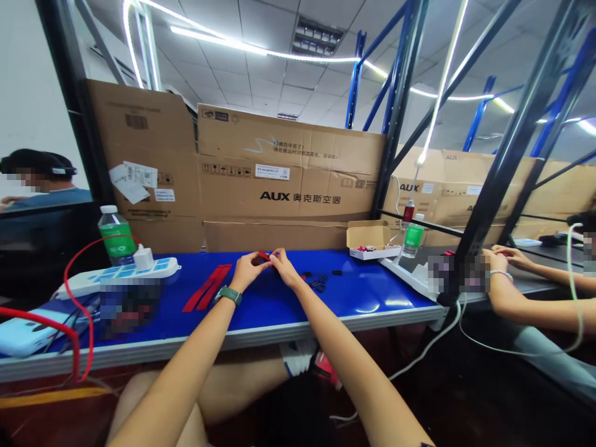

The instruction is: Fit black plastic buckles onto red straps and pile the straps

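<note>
Seeing my left hand (248, 270) and right hand (285, 268), fingers (274, 256) clamped on a small red piece (264, 255) above the blue tabletop (367, 279); it looks light, so I'd pinch its edges.

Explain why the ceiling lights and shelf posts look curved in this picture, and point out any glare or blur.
In the head view, wide-angle distortion bends the LED light strip and tilts the black rack upright; glare makes pale streaks on the blue workbench; a pixelated patch blurs part of the bench; the left hand and right hand look fairly sharp.
</note>
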`<state>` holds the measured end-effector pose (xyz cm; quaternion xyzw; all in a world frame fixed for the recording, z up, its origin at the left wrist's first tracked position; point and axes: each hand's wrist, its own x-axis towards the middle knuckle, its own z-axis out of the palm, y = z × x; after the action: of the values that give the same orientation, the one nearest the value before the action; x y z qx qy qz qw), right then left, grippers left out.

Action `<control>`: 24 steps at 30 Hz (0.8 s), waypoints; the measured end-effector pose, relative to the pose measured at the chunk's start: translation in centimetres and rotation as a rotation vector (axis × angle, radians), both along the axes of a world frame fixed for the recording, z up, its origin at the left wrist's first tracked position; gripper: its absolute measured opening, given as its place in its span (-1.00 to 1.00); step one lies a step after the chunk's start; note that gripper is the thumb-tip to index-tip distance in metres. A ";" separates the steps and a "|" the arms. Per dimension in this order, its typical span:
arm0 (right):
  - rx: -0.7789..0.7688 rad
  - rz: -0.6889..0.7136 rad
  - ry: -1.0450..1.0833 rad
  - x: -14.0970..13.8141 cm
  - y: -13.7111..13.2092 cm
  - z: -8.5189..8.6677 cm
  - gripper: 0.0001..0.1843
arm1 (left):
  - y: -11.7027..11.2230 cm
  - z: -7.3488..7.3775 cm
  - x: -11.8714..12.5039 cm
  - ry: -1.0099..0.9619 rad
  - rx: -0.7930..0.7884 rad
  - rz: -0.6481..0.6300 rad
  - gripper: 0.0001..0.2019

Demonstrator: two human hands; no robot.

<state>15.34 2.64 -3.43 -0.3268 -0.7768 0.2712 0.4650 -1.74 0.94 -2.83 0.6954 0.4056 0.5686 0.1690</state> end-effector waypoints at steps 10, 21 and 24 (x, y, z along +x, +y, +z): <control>0.274 -0.353 -0.113 -0.5 0.1 0.7 -0.83 | -0.4 0.1 0.8 0.268 0.124 0.107 -0.73; 0.285 -0.218 0.065 0.0 -0.6 1.1 -0.93 | -0.5 -0.3 0.9 0.184 0.005 -0.066 -0.64; 0.351 -0.254 -0.080 0.6 -0.5 1.2 -0.88 | 0.4 -1.1 0.7 0.052 -0.080 -0.094 -0.57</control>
<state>15.96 2.17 -2.25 -0.3466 -0.7826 0.0579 0.5139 -1.06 1.29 -3.88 0.7208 0.3990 0.5254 0.2125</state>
